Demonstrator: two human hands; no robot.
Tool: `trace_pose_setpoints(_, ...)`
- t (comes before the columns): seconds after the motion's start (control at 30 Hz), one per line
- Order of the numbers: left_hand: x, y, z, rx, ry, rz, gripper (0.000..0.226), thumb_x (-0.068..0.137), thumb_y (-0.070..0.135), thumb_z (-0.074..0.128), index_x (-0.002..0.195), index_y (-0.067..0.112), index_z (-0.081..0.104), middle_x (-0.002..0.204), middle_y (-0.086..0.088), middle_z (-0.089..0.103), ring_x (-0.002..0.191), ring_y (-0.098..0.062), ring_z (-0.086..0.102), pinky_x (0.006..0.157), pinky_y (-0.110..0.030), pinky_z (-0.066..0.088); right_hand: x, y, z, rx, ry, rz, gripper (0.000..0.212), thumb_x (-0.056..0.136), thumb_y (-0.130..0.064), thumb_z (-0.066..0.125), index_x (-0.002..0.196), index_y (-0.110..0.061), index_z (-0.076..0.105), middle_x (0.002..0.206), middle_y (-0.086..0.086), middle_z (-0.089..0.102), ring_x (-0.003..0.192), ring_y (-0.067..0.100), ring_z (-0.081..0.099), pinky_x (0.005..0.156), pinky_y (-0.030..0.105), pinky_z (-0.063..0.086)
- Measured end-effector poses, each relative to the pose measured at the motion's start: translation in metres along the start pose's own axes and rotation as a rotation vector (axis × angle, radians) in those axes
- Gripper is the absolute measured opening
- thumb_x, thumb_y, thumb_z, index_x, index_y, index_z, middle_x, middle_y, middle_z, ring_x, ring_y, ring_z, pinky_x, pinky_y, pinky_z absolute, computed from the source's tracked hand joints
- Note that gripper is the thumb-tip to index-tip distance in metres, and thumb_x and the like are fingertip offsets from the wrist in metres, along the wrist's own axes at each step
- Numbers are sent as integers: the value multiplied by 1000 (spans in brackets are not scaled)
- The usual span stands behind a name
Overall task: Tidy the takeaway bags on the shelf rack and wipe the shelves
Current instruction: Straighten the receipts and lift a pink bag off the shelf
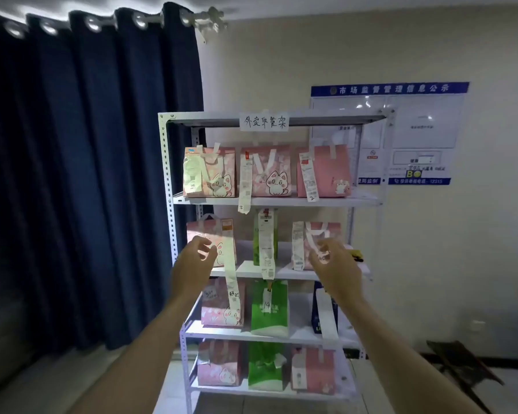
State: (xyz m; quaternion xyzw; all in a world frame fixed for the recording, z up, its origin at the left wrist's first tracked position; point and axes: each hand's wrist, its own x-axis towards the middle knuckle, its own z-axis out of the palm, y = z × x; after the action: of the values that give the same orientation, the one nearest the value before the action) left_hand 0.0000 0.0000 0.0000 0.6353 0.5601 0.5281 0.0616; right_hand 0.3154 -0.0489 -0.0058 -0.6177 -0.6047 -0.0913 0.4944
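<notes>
Holding pink, green, navy bags [269,174] | shelf rack [165,162]; receipts dangling

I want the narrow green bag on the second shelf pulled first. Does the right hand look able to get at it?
Probably yes. The right hand hovers open just right of the narrow green bag, nothing lies between them, and only a long receipt hangs down the bag's front.

Both arms stretched forward; left grip [196,258] and right grip [332,262] empty, fingers loosely curled.
</notes>
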Motion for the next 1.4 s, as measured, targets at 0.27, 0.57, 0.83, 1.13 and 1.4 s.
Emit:
trace_pose_setpoints(0.27, 48, -47, 6, -44, 6, -72, 12, 97, 38, 62, 100, 27, 66, 92, 11, 69, 82, -9, 66, 64, -23, 45, 28, -12, 81, 42, -79, 51, 22, 95, -38, 64, 112, -24, 61, 97, -9, 68, 80, 12, 66, 71, 37, 60)
trace_pose_setpoints(0.57, 152, -121, 6, -101, 21, -94, 7, 96, 34, 61, 95, 29, 66, 91, 14, 68, 82, -6, 64, 67, -27, 45, 93, -52, 191, 101, -153, 13, 20, 97, -33, 65, 112, -19, 64, 93, -7, 69, 78, 6, 66, 67, 20, 54)
trace_pose_setpoints(0.83, 235, -176, 26, -320, 27, -135, 6, 96, 23, 63, 94, 25, 68, 95, 8, 71, 93, -14, 68, 80, -33, 57, 143, -80, 277, 256, -210, 42, 10, 98, -26, 63, 107, -22, 63, 86, -11, 65, 75, 4, 64, 67, 17, 48)
trace_pose_setpoints(1.13, 320, -216, 82, -459, -7, -177, 6, 96, 27, 64, 94, 26, 70, 93, 3, 75, 91, -18, 72, 86, -48, 62, 218, -100, 383, 379, -264, 56, 6, 99, -26, 62, 102, -30, 65, 92, -14, 69, 80, 8, 71, 73, 31, 63)
trace_pose_setpoints(1.4, 404, -226, 117, -500, 52, -268, 12, 97, 31, 64, 98, 20, 67, 87, 0, 75, 81, -16, 71, 72, -34, 63, 303, -120, 461, 600, -397, 136, 17, 102, -25, 57, 118, -24, 63, 85, 2, 76, 67, 27, 74, 57, 36, 59)
